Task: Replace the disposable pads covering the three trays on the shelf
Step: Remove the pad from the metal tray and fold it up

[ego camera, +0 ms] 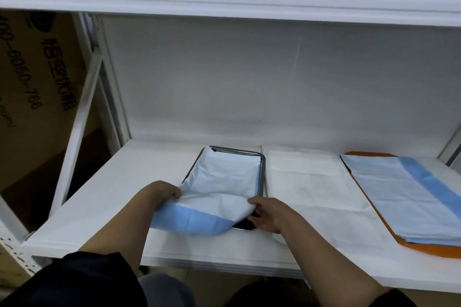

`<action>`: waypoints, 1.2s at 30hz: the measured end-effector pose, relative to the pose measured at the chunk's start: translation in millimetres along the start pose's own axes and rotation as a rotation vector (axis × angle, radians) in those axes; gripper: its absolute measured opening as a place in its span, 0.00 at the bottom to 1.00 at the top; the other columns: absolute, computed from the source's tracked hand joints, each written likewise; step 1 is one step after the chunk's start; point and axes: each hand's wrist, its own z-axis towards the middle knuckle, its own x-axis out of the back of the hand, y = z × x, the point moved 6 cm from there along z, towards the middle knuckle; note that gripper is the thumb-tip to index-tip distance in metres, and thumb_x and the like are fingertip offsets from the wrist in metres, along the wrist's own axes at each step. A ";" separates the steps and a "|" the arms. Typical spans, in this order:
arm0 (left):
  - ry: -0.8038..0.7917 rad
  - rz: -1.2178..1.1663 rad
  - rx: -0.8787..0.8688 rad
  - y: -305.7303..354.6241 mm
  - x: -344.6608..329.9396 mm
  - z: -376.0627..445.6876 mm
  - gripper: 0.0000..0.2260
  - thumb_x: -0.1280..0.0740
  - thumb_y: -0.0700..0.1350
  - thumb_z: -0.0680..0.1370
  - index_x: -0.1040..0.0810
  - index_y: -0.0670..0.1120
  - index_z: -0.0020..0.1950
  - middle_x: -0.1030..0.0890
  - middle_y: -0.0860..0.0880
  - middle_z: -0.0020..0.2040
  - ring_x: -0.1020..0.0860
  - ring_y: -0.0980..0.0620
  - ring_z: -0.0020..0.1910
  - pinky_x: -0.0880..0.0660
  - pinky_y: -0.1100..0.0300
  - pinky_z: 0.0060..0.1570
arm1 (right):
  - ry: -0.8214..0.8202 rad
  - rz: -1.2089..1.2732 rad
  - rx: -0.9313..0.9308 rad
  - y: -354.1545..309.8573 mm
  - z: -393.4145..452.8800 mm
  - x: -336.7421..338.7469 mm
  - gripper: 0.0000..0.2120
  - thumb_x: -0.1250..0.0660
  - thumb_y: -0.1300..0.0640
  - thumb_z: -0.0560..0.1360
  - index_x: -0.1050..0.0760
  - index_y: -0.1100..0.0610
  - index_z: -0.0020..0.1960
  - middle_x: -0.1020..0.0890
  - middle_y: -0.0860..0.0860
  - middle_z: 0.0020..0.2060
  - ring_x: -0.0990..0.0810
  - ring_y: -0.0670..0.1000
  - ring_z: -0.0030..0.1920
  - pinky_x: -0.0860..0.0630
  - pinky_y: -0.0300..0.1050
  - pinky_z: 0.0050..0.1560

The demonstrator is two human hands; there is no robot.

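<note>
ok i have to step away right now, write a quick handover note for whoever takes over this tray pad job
Left hand: grips the near left edge of the pad on the metal tray.
Right hand: pinches the pad's near right edge by the tray's front corner.
The pad lies loose and rumpled in the tray, its blue border hanging over the front rim.
Right of it on the shelf: a flat white sheet, then a blue-edged pad over an orange tray.
Done: cannot tell which pads are fresh.
Left: settle this pad, check the others; only two trays show.
</note>
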 end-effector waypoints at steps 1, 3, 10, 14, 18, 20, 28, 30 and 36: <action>0.011 0.025 -0.021 1.9 -0.4 -0.2 0.05 0.35 0.39 0.73 0.28 0.39 0.38 0.25 0.40 0.42 0.26 0.43 0.42 0.31 0.58 0.42 | 0.001 -0.051 0.011 -1.2 0.0 -0.2 0.11 0.31 0.64 0.74 0.27 0.64 0.54 0.23 0.57 0.44 0.23 0.53 0.41 0.22 0.41 0.34; 0.028 0.076 -0.041 4.5 -0.7 -0.7 0.05 0.35 0.39 0.74 0.29 0.39 0.40 0.28 0.42 0.39 0.29 0.45 0.37 0.34 0.61 0.38 | 0.001 -0.127 0.005 -2.3 -0.1 1.3 0.11 0.31 0.64 0.74 0.26 0.64 0.55 0.21 0.57 0.44 0.22 0.53 0.41 0.22 0.41 0.36; 0.067 0.070 -0.135 7.4 -9.7 1.6 0.06 0.37 0.40 0.78 0.31 0.41 0.52 0.30 0.43 0.48 0.31 0.47 0.41 0.35 0.58 0.43 | 0.055 -0.411 0.012 -1.9 -0.1 6.9 0.08 0.33 0.59 0.75 0.26 0.59 0.54 0.21 0.52 0.41 0.24 0.46 0.37 0.37 0.38 0.31; 0.049 0.134 -0.144 2.7 -16.0 8.1 0.09 0.38 0.39 0.76 0.26 0.38 0.55 0.29 0.44 0.41 0.32 0.50 0.34 0.36 0.62 0.33 | 0.162 -0.515 0.179 -14.6 3.6 6.1 0.17 0.35 0.64 0.76 0.28 0.71 0.63 0.22 0.62 0.58 0.21 0.56 0.50 0.30 0.40 0.39; 0.017 0.143 -0.099 -1.5 -23.2 13.3 0.05 0.37 0.38 0.72 0.29 0.39 0.47 0.30 0.43 0.38 0.32 0.48 0.33 0.31 0.58 0.36 | 0.279 -0.727 0.302 -28.1 5.3 5.0 0.14 0.38 0.66 0.73 0.24 0.72 0.56 0.36 0.60 0.66 0.23 0.62 0.58 0.27 0.49 0.58; 0.003 0.157 -0.097 1.5 -26.3 12.7 0.04 0.38 0.38 0.73 0.31 0.40 0.45 0.31 0.43 0.37 0.32 0.48 0.33 0.30 0.58 0.35 | 0.290 -0.746 0.334 -30.1 5.5 8.0 0.12 0.39 0.66 0.74 0.24 0.70 0.54 0.22 0.64 0.56 0.23 0.60 0.55 0.27 0.49 0.55; -0.030 0.044 -0.134 15.4 -36.7 19.8 0.06 0.38 0.37 0.75 0.27 0.38 0.50 0.27 0.43 0.41 0.28 0.48 0.36 0.29 0.61 0.34 | 0.356 -0.764 0.474 -49.8 7.2 18.8 0.14 0.39 0.59 0.78 0.26 0.58 0.62 0.23 0.53 0.61 0.25 0.54 0.61 0.32 0.40 0.56; -0.028 0.013 -0.143 17.0 -37.6 21.0 0.05 0.38 0.37 0.75 0.27 0.38 0.50 0.27 0.42 0.43 0.28 0.47 0.37 0.29 0.60 0.36 | 0.362 -0.736 0.524 -54.2 9.7 19.4 0.12 0.38 0.59 0.77 0.25 0.56 0.60 0.22 0.52 0.59 0.25 0.53 0.58 0.31 0.42 0.56; 0.069 0.170 -0.174 22.9 -31.9 21.8 0.13 0.37 0.44 0.75 0.25 0.37 0.56 0.24 0.38 0.56 0.24 0.41 0.53 0.27 0.56 0.44 | 0.322 -0.647 0.371 -47.8 21.2 22.3 0.09 0.37 0.55 0.77 0.29 0.58 0.54 0.24 0.53 0.46 0.23 0.55 0.49 0.27 0.42 0.46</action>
